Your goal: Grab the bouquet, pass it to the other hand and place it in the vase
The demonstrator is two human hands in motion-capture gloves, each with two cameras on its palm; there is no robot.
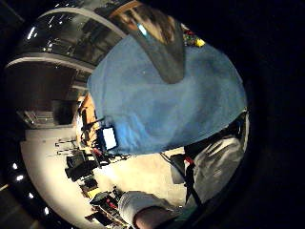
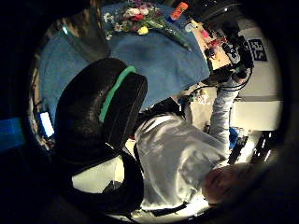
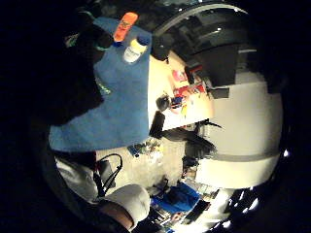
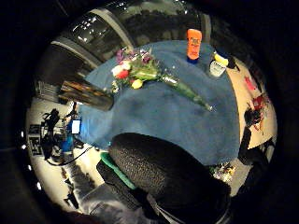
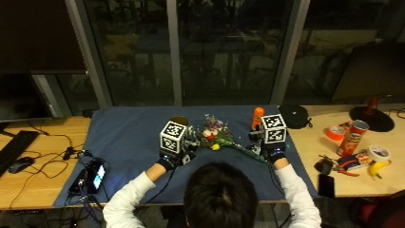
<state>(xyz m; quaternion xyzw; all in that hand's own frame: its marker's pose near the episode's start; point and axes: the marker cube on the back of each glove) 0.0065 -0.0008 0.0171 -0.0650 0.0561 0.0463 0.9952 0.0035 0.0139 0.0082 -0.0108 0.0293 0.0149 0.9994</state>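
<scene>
The bouquet (image 5: 215,137) of mixed flowers lies on the blue cloth (image 5: 126,137), stems pointing toward the person's right; it also shows in the right thumb side palm view (image 4: 140,70) and as the bouquet (image 2: 135,16). A tall dark vase (image 5: 179,122) stands upright just left of the blooms, seen too as the vase (image 4: 86,95) and the vase (image 1: 162,43). My left hand (image 5: 169,160) hovers near the vase, in front of it. My right hand (image 5: 273,153) hovers by the stem ends. Both hold nothing, thumbs relaxed.
An orange bottle (image 5: 257,117) and a white jar (image 4: 217,65) stand behind the right hand. A black round object (image 5: 294,115), a chips can (image 5: 356,135), tape (image 5: 380,152) and a banana (image 5: 378,168) lie at the right. A phone (image 5: 95,173) rests on the cloth's left edge.
</scene>
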